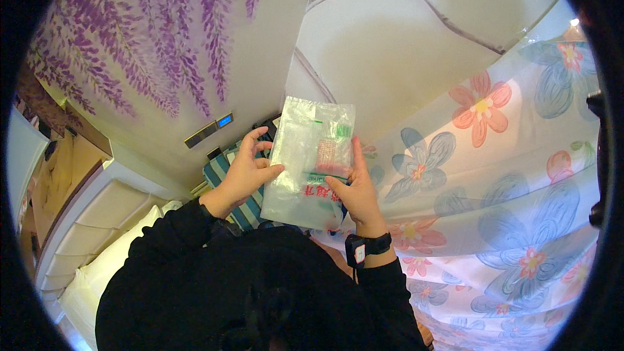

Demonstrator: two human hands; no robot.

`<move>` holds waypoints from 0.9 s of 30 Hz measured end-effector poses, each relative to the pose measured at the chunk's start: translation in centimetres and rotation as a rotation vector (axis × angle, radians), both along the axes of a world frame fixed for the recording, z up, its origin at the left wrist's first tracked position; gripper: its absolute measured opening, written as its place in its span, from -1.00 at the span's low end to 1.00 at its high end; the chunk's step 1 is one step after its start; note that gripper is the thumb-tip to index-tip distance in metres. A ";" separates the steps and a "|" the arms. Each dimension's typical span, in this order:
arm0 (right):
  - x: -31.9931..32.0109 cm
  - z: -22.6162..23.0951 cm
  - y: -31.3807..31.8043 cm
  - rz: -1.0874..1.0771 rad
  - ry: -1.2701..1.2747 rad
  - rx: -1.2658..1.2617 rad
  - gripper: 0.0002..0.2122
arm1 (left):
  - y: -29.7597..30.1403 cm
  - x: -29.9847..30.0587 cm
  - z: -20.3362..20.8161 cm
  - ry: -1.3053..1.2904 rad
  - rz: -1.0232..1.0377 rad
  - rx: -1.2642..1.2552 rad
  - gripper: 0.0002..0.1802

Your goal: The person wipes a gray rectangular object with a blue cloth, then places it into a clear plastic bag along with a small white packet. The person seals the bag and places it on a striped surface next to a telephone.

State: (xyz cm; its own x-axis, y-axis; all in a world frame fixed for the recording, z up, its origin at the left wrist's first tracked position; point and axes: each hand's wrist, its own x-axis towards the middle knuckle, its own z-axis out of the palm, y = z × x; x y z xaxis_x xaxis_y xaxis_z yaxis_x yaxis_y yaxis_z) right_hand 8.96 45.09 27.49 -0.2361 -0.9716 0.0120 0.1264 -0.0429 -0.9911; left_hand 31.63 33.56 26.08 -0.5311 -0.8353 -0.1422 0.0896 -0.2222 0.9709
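Observation:
A flat, translucent plastic bag (289,185) with red and green print is held up in front of my body. My right hand (359,195) grips its right side, thumb across the front and index finger stretched along the edge. At the left edge, my left hand (242,172) has its thumb on the front of the bag. Its index finger stands apart beside the edge, and its lower fingers are partly hidden. A small red-and-white patterned piece (330,154) shows on or through the bag; I cannot tell which.
Behind the bag lies blue-and-white striped fabric (250,211). A floral curtain (487,175) hangs at right. A padded headboard (97,227) and white pillow (107,270) are at left. A wall panel with a small lit screen (225,121) sits below painted purple flowers.

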 end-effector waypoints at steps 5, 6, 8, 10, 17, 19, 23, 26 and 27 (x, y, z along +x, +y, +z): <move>-0.4 -0.8 0.3 0.055 0.056 0.052 -0.34 | -1.6 0.5 -0.5 0.056 -0.410 0.323 -0.53; -0.5 -0.9 0.4 0.082 0.049 0.066 -0.41 | -1.7 0.5 -0.9 0.034 -0.420 0.285 -0.55; -0.6 -1.2 0.5 0.085 0.018 0.122 -0.54 | -1.5 0.3 -1.6 0.017 -0.436 0.232 -0.59; -0.7 -1.3 0.6 0.067 -0.049 0.165 -0.65 | -1.5 0.3 -2.0 0.025 -0.441 0.164 -0.62; -1.3 -1.9 0.5 0.073 -0.124 0.181 -0.75 | -2.0 1.1 -1.8 0.079 -0.432 0.207 -0.67; -1.5 -2.3 0.6 0.089 -0.192 0.129 -0.77 | -2.0 1.1 -1.9 0.094 -0.379 0.264 -0.68; -2.0 -3.0 0.9 0.075 -0.215 0.159 -0.79 | -1.9 0.9 -2.2 0.142 -0.336 0.314 -0.74; -1.9 -3.1 0.9 0.089 -0.199 0.146 -0.77 | -1.8 0.8 -2.2 0.181 -0.288 0.348 -0.75; -1.8 -3.0 0.9 0.089 -0.189 0.142 -0.76 | -1.8 0.9 -2.1 0.150 -0.251 0.344 -0.75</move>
State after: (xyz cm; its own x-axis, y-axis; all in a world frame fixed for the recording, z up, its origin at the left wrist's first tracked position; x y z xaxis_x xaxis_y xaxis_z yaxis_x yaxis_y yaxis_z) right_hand 7.19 46.01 24.45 -0.1341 -0.9775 -0.1626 0.3074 0.1149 -0.9446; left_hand 32.50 31.77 23.98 -0.7470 -0.5957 -0.2951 0.1262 -0.5629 0.8168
